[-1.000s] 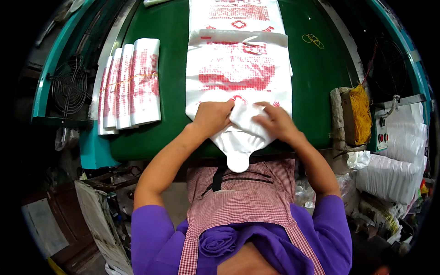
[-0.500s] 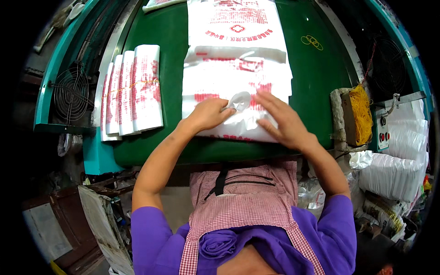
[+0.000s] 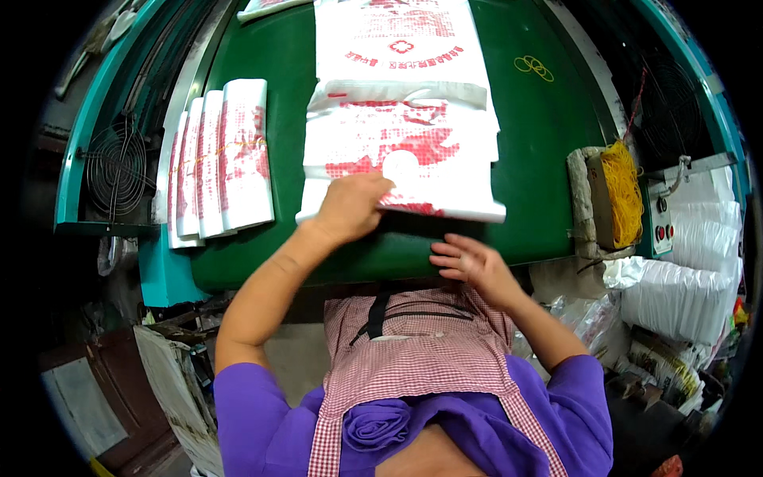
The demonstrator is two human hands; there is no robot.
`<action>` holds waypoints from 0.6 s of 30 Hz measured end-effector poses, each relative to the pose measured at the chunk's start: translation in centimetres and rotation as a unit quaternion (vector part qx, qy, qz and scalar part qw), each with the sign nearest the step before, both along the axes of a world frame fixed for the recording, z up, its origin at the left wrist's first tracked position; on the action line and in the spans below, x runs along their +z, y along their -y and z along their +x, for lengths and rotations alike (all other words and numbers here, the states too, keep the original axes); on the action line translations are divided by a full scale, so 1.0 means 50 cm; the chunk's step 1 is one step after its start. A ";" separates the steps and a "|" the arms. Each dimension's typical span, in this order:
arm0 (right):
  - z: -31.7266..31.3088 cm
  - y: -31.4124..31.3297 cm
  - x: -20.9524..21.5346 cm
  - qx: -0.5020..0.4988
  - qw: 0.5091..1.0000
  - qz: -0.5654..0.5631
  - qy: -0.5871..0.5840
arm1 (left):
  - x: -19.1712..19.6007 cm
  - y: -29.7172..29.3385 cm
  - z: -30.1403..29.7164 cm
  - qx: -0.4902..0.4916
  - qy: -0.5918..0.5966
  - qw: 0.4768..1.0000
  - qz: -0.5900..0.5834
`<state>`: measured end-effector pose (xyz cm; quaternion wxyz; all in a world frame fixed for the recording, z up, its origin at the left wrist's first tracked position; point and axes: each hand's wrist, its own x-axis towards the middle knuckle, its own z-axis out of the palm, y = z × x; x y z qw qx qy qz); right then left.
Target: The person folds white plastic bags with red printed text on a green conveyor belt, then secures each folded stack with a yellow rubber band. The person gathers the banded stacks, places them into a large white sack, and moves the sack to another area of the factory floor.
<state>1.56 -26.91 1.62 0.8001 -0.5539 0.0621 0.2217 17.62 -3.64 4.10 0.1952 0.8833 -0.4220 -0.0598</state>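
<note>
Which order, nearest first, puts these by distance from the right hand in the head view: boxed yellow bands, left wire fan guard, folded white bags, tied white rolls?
From the right hand:
1. Folded white bags: just ahead.
2. Boxed yellow bands: rightward.
3. Tied white rolls: across, leftward.
4. Left wire fan guard: far left, past the rolls.

Workshop, green worktable (image 3: 540, 159), probable fan guard (image 3: 119, 176)

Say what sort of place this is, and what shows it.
Probably a bag-packing workshop: red-printed white plastic bags lie on a green worktop, beside banded red-and-white bundles, with thin yellow bands heaped in a brown box.
</note>
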 end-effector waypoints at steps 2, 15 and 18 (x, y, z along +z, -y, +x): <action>0.053 0.026 -0.008 -0.139 0.962 0.219 -0.089 | 0.017 -0.020 0.001 0.008 -0.093 0.995 -0.027; 0.162 0.118 0.009 0.296 0.638 -0.487 0.519 | 0.082 -0.040 -0.024 -0.151 0.072 0.983 0.071; 0.205 0.140 0.036 0.349 0.614 -0.487 0.514 | 0.153 0.018 0.014 -0.169 0.147 0.974 0.012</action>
